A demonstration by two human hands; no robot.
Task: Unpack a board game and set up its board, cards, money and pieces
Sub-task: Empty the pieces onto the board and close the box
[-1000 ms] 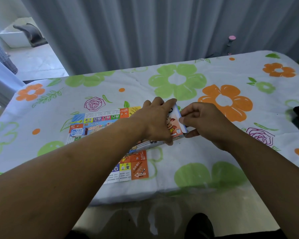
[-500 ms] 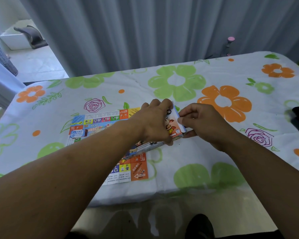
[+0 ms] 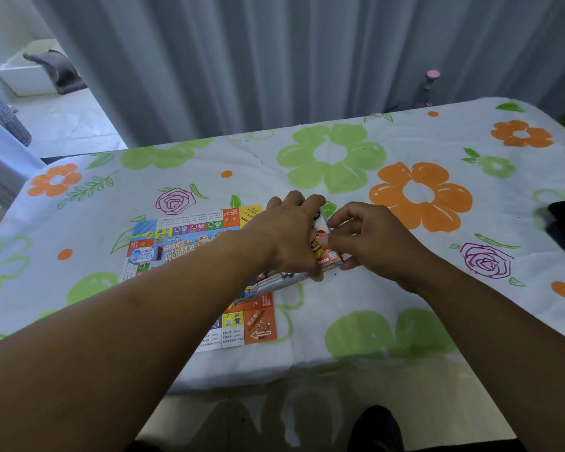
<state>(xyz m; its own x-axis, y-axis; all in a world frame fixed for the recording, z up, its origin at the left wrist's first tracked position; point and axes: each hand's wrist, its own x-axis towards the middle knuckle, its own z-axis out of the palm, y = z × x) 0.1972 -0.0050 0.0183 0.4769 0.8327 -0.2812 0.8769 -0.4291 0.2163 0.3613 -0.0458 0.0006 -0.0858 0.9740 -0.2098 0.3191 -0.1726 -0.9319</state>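
head view: game box gripped between left hand, right hand

Person's limbs, head view. The left hand and right hand are bare, as are both forearms throughout; below the table's near edge lies a dark rounded shape (possibly footwear, too dim to tell).

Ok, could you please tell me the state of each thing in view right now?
Game board: unfolded, flat on the table.
Game box: lying on the board, held by both hands; flap state hidden.
Left hand: grips the box from above.
Right hand: pinches the box's right end.
Blue pack: lying on the board, untouched.
Curtain: drawn shut.
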